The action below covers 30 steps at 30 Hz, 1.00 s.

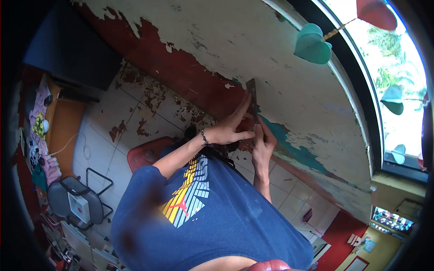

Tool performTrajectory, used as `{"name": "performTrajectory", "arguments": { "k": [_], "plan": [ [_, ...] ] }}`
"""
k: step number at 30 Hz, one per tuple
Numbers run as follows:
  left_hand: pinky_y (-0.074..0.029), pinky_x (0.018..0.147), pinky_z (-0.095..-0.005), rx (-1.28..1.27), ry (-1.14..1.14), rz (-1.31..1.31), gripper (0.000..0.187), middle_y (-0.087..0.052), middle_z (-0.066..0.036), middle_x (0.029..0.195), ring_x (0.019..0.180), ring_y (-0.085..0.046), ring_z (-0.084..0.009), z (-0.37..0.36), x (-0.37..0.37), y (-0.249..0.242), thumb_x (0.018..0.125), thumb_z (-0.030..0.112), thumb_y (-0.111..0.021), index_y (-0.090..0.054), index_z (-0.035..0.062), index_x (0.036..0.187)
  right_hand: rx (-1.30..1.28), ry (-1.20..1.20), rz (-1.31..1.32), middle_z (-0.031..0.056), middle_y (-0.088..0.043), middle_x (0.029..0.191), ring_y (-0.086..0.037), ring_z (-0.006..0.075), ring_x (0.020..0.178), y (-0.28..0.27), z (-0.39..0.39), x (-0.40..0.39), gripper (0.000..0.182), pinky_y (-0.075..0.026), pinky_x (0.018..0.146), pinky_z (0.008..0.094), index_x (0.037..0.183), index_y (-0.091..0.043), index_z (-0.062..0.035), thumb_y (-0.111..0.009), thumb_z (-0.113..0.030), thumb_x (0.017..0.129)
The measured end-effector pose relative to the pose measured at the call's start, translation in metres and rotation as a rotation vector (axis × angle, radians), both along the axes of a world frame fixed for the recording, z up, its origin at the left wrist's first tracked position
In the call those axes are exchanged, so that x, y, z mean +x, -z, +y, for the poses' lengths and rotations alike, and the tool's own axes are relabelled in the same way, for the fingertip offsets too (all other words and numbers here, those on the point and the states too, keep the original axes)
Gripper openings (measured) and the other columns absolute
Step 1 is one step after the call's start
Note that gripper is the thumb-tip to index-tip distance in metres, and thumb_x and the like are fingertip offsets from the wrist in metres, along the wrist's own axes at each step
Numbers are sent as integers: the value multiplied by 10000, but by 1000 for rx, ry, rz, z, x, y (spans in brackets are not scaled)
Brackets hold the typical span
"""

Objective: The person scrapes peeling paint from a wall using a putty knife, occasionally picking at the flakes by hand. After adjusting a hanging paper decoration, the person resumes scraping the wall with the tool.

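A flat, dark scraper [252, 97] lies against the peeling wall [298, 90], its wide end on the edge between bare grey surface and red paint. My right hand [263, 143] closes round the scraper's lower end. On the other side, my left hand [228, 129], with a dark bracelet at the wrist, reaches to the tool with its fingers stretched along the blade and its thumb near the right hand. Its fingertips are partly hidden by the scraper. Flaking red paint [181, 74] and a teal patch [294, 147] border the bare area.
Paint flakes [153, 97] litter the tiled floor [108, 156]. A red chair [147, 153] is close beside me, and a grey chair [81, 201] stands near a wooden desk [63, 131]. Paper hearts [313, 44] hang before the window at the upper right.
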<state>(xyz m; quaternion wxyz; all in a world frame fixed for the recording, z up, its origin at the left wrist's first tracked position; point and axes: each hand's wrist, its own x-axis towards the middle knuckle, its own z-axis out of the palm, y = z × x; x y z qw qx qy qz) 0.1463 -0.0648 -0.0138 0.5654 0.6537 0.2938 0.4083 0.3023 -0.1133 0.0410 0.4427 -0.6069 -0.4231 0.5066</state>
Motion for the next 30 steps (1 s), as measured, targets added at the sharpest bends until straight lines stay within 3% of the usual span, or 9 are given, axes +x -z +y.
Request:
{"name": "performTrajectory", "arguments": {
  "k": [5,7,10,14,17,20,22,26,30],
  "plan": [
    [-395,1126,-439,-52,-5,-230,1204,196,-248,1627,1402,-390,-368,-7,12,-2,889,396,-723,213,15,1543,192,-21,-158,78,-703,1144,-579,121,940,15,-2,-8,345,-473,869,267,1353,-616,-46,-530,-76,1020],
    [-398,1125,-437,68,-38,-20,1175,188,-251,1627,1409,-388,-362,-4,13,-8,912,397,-701,216,26,1545,356,-6,-177,48,-696,998,-568,89,788,13,0,5,340,-477,714,242,1343,-622,-29,-532,-79,1020],
    [-408,1107,-473,9,18,33,1176,179,-233,1636,1391,-404,-358,-5,16,-19,925,435,-672,258,55,1536,166,-5,-55,-31,-565,784,-401,20,526,4,1,20,327,-300,452,221,1323,-630,-4,-531,-81,1021],
    [-405,1111,-471,38,-64,-6,1123,184,-230,1636,1403,-395,-340,-3,23,-9,944,379,-664,222,48,1550,4,-15,82,-21,-586,795,-429,27,543,5,7,16,329,-328,468,221,1324,-627,3,-543,-93,1021],
    [-403,1115,-466,4,-64,-78,1092,201,-224,1632,1404,-393,-336,-7,22,-11,956,318,-658,216,49,1553,421,-38,-165,-26,-575,759,-432,24,550,28,4,19,323,-321,471,218,1308,-634,12,-557,-117,1022],
    [-406,1115,-460,273,-105,217,1087,161,-226,1639,1399,-396,-327,-4,20,-12,959,283,-657,226,55,1551,183,-36,-4,-26,-574,744,-437,18,563,10,3,26,319,-316,481,212,1297,-639,16,-563,-125,1021],
    [-418,1114,-436,-90,-57,-7,1107,141,-264,1632,1375,-439,-357,-7,20,-19,931,327,-690,171,29,1560,-13,-66,192,-27,-571,737,-439,14,565,0,11,26,319,-310,485,208,1300,-635,16,-559,-118,1021],
    [-425,1105,-430,-57,-220,-101,1103,137,-268,1631,1349,-474,-339,-1,18,-9,923,301,-700,153,26,1565,132,-149,107,-29,-568,736,-431,15,555,6,24,7,327,-306,480,211,1310,-626,17,-555,-115,1019],
    [-422,1100,-429,12,-100,-20,1128,105,-249,1639,1344,-466,-314,-3,14,-13,921,285,-703,193,34,1557,77,-49,29,-34,-562,729,-416,16,556,-3,8,12,324,-308,477,217,1305,-632,14,-554,-119,1019]
  ]
}}
